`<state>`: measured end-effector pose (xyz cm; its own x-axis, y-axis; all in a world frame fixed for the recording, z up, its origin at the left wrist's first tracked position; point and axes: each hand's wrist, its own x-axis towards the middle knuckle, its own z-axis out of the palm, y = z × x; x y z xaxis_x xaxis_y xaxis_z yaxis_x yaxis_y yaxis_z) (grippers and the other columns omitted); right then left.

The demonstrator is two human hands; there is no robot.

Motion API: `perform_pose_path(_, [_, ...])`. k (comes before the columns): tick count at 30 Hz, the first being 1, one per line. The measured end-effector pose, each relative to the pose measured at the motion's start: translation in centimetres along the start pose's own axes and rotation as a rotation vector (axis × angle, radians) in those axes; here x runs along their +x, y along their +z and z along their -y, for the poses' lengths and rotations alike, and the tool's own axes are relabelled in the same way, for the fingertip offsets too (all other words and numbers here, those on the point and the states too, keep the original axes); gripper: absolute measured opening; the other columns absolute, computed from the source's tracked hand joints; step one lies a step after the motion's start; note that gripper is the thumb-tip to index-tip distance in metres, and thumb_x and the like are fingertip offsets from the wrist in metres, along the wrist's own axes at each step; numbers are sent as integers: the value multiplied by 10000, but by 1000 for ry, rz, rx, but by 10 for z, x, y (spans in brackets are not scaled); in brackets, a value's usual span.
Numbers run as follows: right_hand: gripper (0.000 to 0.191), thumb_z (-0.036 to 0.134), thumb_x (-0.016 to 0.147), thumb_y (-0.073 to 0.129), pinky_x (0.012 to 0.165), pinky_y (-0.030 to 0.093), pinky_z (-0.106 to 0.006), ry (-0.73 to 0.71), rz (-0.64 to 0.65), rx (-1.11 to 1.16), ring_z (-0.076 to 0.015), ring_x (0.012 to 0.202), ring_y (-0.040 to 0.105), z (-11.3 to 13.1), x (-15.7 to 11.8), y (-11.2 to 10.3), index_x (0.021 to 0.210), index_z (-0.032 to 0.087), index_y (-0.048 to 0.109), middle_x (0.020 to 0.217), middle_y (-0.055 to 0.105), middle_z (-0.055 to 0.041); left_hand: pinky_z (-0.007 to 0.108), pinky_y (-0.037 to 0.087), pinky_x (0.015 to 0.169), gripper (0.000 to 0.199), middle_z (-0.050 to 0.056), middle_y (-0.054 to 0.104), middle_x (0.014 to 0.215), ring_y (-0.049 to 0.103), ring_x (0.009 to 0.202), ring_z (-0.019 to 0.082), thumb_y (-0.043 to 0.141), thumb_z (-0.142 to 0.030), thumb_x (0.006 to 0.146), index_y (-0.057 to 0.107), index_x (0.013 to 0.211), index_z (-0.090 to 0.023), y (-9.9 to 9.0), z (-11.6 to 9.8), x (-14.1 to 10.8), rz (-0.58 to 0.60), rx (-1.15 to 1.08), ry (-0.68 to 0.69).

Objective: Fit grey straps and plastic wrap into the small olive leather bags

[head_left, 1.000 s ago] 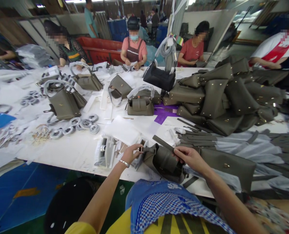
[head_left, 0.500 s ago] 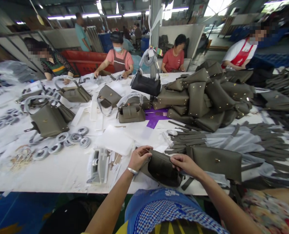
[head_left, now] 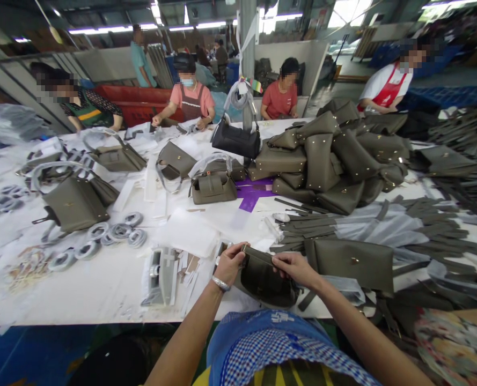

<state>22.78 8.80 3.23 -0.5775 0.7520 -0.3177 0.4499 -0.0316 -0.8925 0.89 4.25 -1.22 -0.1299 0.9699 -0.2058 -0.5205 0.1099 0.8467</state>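
While two bare hands pinch along its mouth, the small olive bag (head_left: 262, 287) lies open at the near edge of the white table (head_left: 113, 284).
And now the left hand (head_left: 229, 264) has thumb and fingertips pressed together on one end of the top strip (head_left: 259, 254), just beside a tiny gold-coloured fitting (head_left: 244, 247); the right hand (head_left: 296, 268) pinches that strip farther along, its lower fingers curled where I cannot tell what they touch; should one side pull harder, the strip could twist or pucker, I'd say; a loose left pinch might let the fitting slip and scratch the surface; with the blue apron (head_left: 276, 320) so near, a lean or nudge could shift the bag; the flat bag (head_left: 349, 262) beside the right forearm might get knocked, too.
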Motion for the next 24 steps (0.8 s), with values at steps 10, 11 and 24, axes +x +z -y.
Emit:
perform_pose_path(10, [397, 480, 891, 403, 618, 449, -269, -108, -321, -67, -122, 608, 546, 33, 11, 28, 1185, 229, 493, 923, 621, -28, 333, 474, 853, 322, 89, 706, 955, 632, 906, 223, 692, -312, 710, 688, 979, -134, 30, -4, 6, 201, 512, 107])
perform_pose_path(11, [440, 475, 868, 453, 685, 467, -292, -137, -357, -134, -140, 701, 573, 34, 12, 29, 1242, 243, 462, 1038, 598, -49, 333, 475, 854, 295, 89, 706, 957, 632, 912, 226, 679, -294, 715, 693, 965, -136, 31, -6, 7, 219, 572, 126])
perform_pose_path(24, [176, 242, 897, 479, 1126, 56, -514, -488, -466, -486, -232, 1218, 444, 72, 26, 41, 901, 229, 654, 1138, 640, -22, 327, 492, 718, 126, 54, 687, 711, 610, 745, 214, 695, -236, 653, 671, 723, -133, 37, 6, 22, 314, 530, 58])
